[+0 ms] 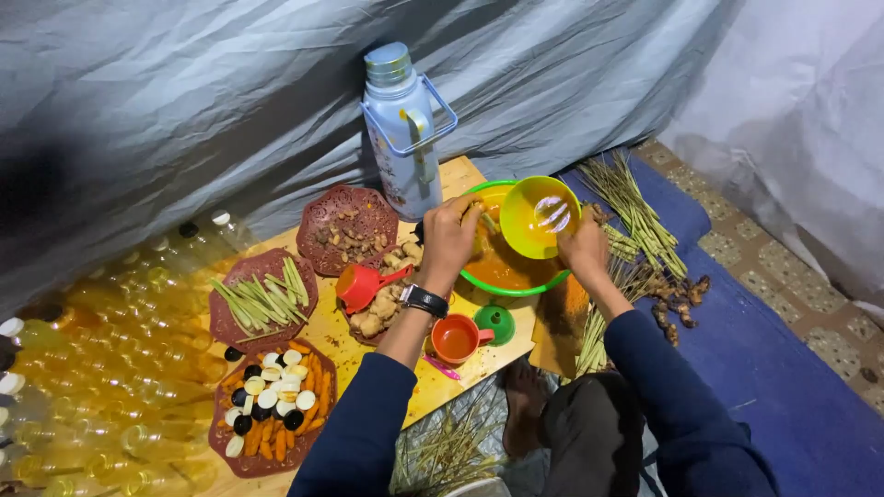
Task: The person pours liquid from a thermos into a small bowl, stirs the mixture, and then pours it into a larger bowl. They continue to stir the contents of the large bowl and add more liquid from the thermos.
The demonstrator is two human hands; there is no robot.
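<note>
My left hand [450,236] grips the near rim of a yellow bowl [537,215] that is tilted on edge over a green basin [497,287] holding orange liquid. My right hand [586,248] steadies the yellow bowl from its right side. A black wristwatch [424,299] sits on my left wrist. Both arms wear dark blue sleeves.
A pale blue flask [403,133] stands behind the basin. On the wooden board [424,387] lie brown plates of lemongrass [262,296], spices [345,230], ginger [378,308] and sliced carrot mix [274,405], a red scoop [361,285], red cup [456,339], green funnel [497,322]. Many bottles of yellow liquid [101,368] left; lemongrass stalks [635,212] right.
</note>
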